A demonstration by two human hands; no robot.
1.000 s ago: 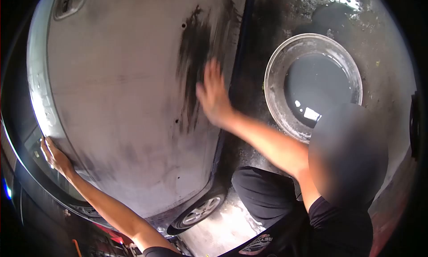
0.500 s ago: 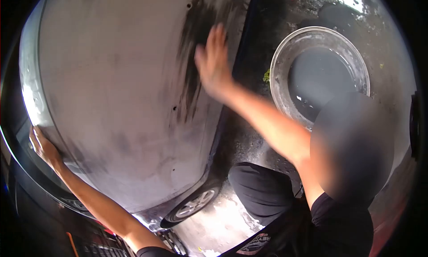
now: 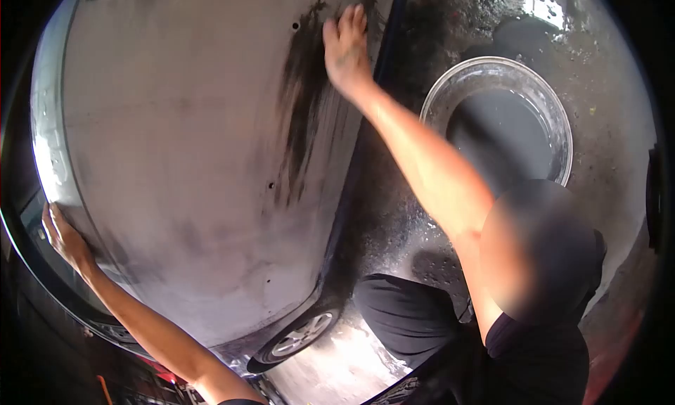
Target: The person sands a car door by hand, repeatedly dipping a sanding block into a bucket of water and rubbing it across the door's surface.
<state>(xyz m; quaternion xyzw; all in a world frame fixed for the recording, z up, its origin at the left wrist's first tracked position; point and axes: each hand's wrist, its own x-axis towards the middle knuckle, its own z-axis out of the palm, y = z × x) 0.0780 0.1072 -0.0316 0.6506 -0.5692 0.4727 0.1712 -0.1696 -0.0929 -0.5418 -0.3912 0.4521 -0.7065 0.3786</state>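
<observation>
A dull grey car panel with dark wet streaks fills the left and middle. My right hand lies over the panel near its upper right edge, fingers stretched and slightly apart, beside the streaks. Whether anything is under its palm is hidden. At the far left my left hand rests on the shiny edge of the car, by a window, with its fingers extended and nothing visible in them. A few small dark holes show in the panel.
A round metal-rimmed basin of grey water stands on the wet floor to the right. A car wheel shows at the bottom middle, near a bent dark-trousered knee. A blurred oval covers part of the lower right.
My right hand has moved up along the panel, towards its top edge. My left hand stays at the car's edge. The view has shifted slightly.
</observation>
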